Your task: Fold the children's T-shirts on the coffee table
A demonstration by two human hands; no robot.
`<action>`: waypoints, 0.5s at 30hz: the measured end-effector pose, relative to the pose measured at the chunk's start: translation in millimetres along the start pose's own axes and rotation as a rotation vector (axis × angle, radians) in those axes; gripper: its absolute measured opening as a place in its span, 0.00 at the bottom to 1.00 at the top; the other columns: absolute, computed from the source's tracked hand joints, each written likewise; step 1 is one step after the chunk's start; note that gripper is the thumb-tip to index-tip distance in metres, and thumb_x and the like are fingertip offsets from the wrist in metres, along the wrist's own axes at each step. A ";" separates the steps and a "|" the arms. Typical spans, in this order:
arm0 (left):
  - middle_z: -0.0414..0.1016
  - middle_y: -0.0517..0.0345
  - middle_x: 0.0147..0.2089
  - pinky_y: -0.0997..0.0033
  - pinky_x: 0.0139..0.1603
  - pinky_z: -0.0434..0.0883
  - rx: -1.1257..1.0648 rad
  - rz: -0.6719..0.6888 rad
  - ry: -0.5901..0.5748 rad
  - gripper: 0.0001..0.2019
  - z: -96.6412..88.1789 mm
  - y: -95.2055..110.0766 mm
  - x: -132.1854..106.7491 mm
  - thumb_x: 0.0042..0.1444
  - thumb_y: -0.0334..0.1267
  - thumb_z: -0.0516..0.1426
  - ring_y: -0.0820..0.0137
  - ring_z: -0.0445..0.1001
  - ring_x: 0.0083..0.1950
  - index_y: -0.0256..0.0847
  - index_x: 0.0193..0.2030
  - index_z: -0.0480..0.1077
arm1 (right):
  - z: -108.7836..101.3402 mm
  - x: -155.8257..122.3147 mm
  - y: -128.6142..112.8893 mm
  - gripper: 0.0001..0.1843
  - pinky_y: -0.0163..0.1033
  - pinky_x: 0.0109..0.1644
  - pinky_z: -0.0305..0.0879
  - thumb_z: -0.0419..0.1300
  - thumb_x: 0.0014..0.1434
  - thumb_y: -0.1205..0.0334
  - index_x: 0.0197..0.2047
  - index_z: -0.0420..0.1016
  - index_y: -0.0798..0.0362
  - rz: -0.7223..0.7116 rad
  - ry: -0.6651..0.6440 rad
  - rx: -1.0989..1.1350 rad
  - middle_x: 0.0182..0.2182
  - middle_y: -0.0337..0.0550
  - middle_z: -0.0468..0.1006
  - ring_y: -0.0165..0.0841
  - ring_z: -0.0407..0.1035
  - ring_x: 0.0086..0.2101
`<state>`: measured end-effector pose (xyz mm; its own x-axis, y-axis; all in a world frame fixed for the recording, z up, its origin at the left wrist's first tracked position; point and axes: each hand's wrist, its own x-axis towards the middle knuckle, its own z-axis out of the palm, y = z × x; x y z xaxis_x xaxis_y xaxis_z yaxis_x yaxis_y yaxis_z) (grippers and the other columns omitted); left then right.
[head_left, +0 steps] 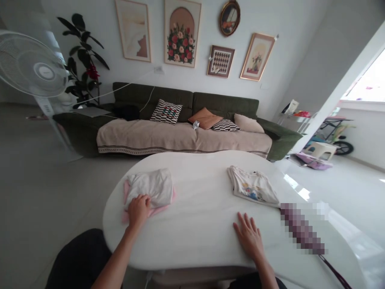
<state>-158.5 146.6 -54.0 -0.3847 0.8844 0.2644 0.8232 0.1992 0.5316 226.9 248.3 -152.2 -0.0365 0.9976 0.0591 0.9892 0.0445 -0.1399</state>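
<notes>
My left hand (138, 209) rests on the near edge of a small pile of folded clothes, a white garment (152, 186) lying on a pink one (126, 214), at the left of the white oval table (195, 224). Its fingers are curled down on the cloth. My right hand (248, 235) lies flat on the bare tabletop with fingers stretched out and apart, holding nothing. A folded white T-shirt with a coloured print (254, 186) lies beyond it at the right.
A blurred-out patch (300, 228) sits on the table's right side, with a dark cord (333, 273) trailing from it. Behind the table stands a green sofa (180, 120) with cushions. A standing fan (33, 64) is at left, a white stool (320, 149) at right.
</notes>
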 end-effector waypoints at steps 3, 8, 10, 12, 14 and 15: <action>0.66 0.52 0.51 0.60 0.45 0.69 -0.039 0.066 -0.051 0.15 -3.5 29.8 -14.4 0.57 0.42 0.52 0.67 0.69 0.46 0.39 0.50 0.64 | 0.1 -25.3 -6.1 0.31 0.52 0.59 0.45 0.35 0.59 0.48 0.63 0.48 0.48 0.006 0.030 0.011 0.63 0.42 0.48 0.40 0.36 0.62; 0.72 0.58 0.43 0.70 0.49 0.67 -0.161 0.351 -0.389 0.09 11.9 74.2 -74.4 0.55 0.36 0.53 0.71 0.70 0.45 0.45 0.42 0.71 | -18.9 -31.2 -18.6 0.28 0.56 0.57 0.47 0.40 0.59 0.50 0.60 0.57 0.51 0.033 0.066 0.156 0.60 0.47 0.56 0.43 0.42 0.61; 0.70 0.59 0.50 0.71 0.53 0.64 -0.215 0.487 -0.638 0.16 21.7 76.3 -101.2 0.50 0.32 0.55 0.69 0.68 0.50 0.48 0.46 0.70 | -30.2 -37.3 -33.1 0.26 0.55 0.56 0.51 0.44 0.58 0.51 0.55 0.64 0.53 -0.048 0.068 0.304 0.55 0.51 0.64 0.44 0.50 0.58; 0.62 0.59 0.59 0.69 0.57 0.61 -0.200 0.538 -0.729 0.23 33.4 66.9 -120.0 0.45 0.29 0.57 0.67 0.62 0.57 0.49 0.51 0.67 | -37.9 -51.2 -57.3 0.22 0.49 0.55 0.55 0.47 0.58 0.52 0.50 0.68 0.53 -0.211 0.076 0.489 0.51 0.52 0.68 0.41 0.58 0.54; 0.59 0.59 0.61 0.68 0.59 0.59 -0.162 0.588 -0.666 0.25 45.8 49.1 -128.6 0.47 0.28 0.55 0.66 0.58 0.60 0.51 0.52 0.65 | -39.6 -69.9 -88.7 0.21 0.44 0.53 0.59 0.52 0.55 0.54 0.51 0.67 0.52 -0.369 0.088 0.625 0.49 0.50 0.69 0.39 0.62 0.51; 0.60 0.60 0.61 0.68 0.59 0.59 -0.149 0.632 -0.622 0.23 51.4 38.6 -129.6 0.49 0.28 0.53 0.67 0.58 0.60 0.52 0.52 0.66 | -38.6 -78.7 -105.1 0.22 0.43 0.51 0.60 0.55 0.53 0.55 0.51 0.67 0.51 -0.408 0.100 0.655 0.47 0.49 0.70 0.39 0.63 0.49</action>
<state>-55.5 61.3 -109.1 0.4531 0.8876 0.0828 0.7250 -0.4209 0.5452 131.2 163.1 -104.0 -0.3362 0.8872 0.3160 0.6131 0.4609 -0.6416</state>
